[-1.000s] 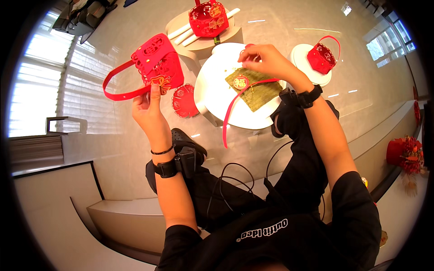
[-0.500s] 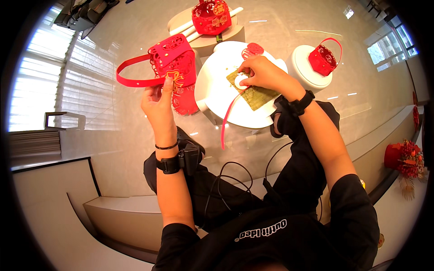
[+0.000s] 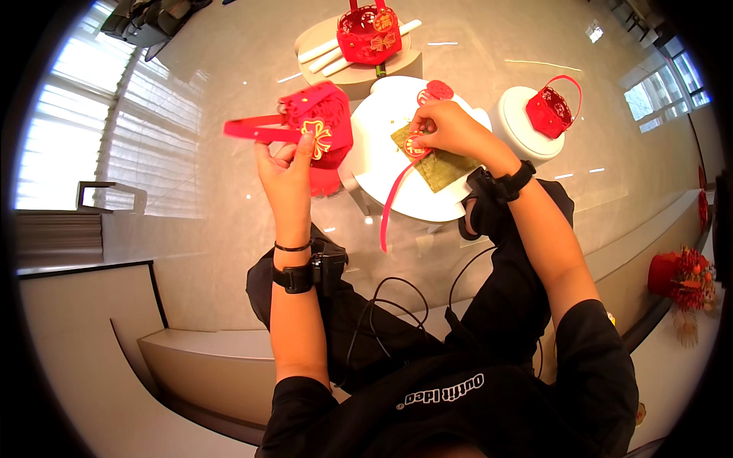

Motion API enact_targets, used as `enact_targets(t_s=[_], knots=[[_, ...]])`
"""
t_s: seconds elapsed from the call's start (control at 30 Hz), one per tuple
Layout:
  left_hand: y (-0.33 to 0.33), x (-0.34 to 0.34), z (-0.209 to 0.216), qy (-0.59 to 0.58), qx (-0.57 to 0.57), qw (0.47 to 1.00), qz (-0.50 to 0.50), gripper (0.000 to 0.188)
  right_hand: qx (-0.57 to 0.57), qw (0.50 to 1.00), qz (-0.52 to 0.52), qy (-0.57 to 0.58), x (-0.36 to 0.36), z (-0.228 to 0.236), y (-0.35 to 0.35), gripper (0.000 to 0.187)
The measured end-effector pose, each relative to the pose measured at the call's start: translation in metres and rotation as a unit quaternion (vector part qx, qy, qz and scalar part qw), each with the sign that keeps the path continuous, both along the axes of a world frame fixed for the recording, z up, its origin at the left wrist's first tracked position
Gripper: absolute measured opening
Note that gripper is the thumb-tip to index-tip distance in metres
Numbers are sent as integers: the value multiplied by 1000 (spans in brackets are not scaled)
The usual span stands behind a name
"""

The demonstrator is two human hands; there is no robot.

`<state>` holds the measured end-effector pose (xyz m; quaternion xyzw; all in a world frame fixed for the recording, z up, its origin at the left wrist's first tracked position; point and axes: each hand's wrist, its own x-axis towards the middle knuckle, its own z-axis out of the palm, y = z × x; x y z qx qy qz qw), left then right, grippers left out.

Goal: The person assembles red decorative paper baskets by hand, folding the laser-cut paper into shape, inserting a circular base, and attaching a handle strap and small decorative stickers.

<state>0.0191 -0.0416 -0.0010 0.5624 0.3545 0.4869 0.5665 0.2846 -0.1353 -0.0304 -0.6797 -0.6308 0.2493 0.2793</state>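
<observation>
My left hand [image 3: 286, 172] pinches a red cut-out felt basket [image 3: 334, 114] near its gold-edged bow, thumb on the front. The basket is tipped on its side, and its strap handle [image 3: 252, 130] sticks out to the left. Between the thumb and fingers of my right hand [image 3: 458, 133] is a small round red tag [image 3: 415, 146] with a gold pattern. It is held over a green-gold mat [image 3: 439, 169] on the white round table [image 3: 374, 168]. A red strip [image 3: 391, 202] hangs over the table's near edge, its upper end close to the tag.
A red patterned disc [image 3: 437, 91] lies at the table's far side. Behind, a beige stand [image 3: 313, 37] carries white rolls [image 3: 324, 57] and a finished-looking red basket [image 3: 369, 42]. Another red basket [image 3: 546, 114] sits on a white stool [image 3: 513, 126] at right. Black cables [image 3: 393, 278] loop near my legs.
The round tag in my right hand has turned from its white side to its red and gold face. My left hand and the basket have shifted right, and the basket has tilted.
</observation>
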Motion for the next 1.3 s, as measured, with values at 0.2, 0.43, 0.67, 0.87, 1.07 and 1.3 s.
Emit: enact_targets(t_s=[0.2, 0.43, 0.67, 0.87, 1.07, 1.3], knots=[[-9, 1, 10, -15, 80, 996, -21, 45, -5, 942, 6, 336, -7, 27, -4, 18], [-20, 14, 14, 26, 94, 995, -36, 60, 44, 899, 3, 436, -42, 52, -13, 28], [4, 9, -16, 30, 11, 999, -27, 41, 97, 974, -101, 177, -17, 24, 5, 25], [-3, 8, 14, -132, -118, 979, -97, 37, -14, 987, -142, 80, 5, 6, -8, 23], [6, 10, -19, 97, 120, 988, -16, 34, 165, 975, -126, -79, -8, 9, -13, 42], [-2, -1, 9, 292, 503, 810, 77, 20, 401, 902, -12, -161, -81, 85, -15, 58]])
